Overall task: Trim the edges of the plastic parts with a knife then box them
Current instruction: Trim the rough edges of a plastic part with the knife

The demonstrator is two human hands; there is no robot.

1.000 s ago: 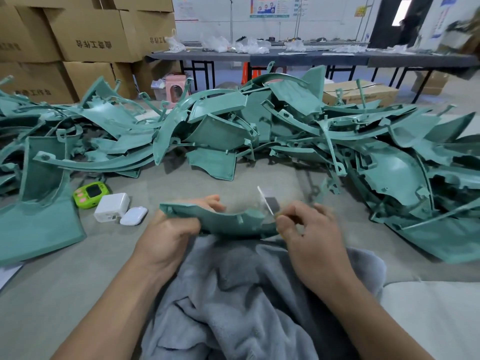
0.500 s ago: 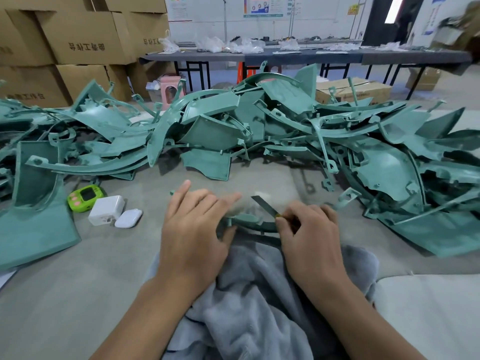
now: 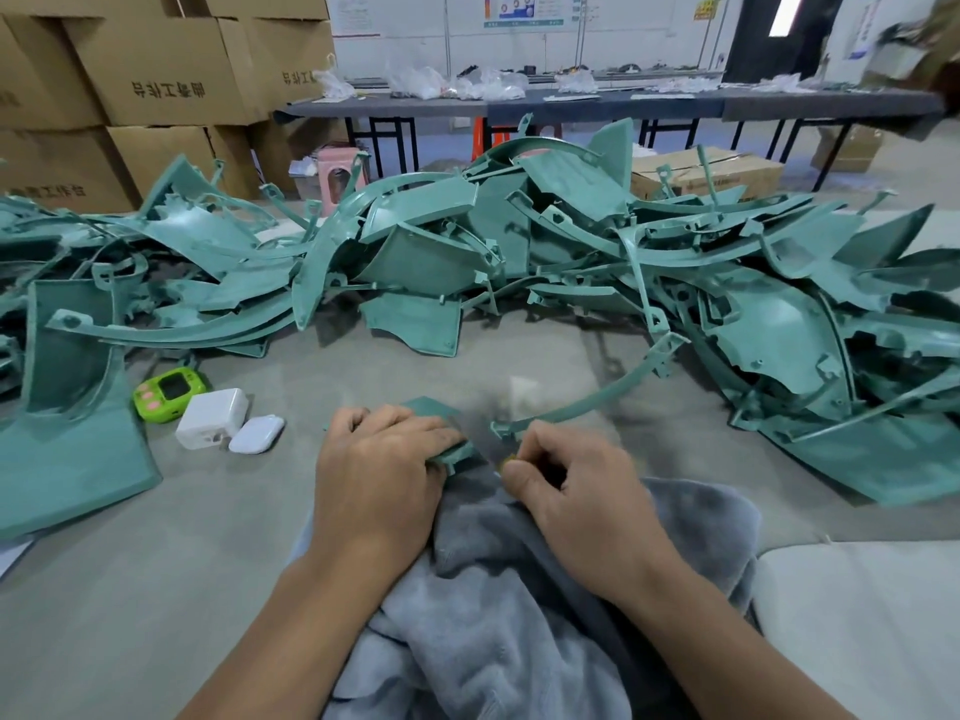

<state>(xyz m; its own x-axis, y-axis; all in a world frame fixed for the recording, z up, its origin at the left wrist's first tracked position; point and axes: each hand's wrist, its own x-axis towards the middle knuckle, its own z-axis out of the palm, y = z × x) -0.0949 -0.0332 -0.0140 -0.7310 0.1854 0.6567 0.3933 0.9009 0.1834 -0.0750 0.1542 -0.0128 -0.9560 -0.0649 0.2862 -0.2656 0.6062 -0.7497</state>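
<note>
Early going, I judge: left hand point(image 3: 379, 470) grips one flat teal plastic part point(image 3: 434, 407) at centre frame, right hand point(image 3: 571, 480) pinches a small, mostly hidden knife point(image 3: 511, 461), and the heap of teal plastic mouldings point(image 3: 519, 241) above waits unboxed.

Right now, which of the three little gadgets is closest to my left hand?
The rounded white earbud case; the square charger and green gadget lie farther left.
</note>
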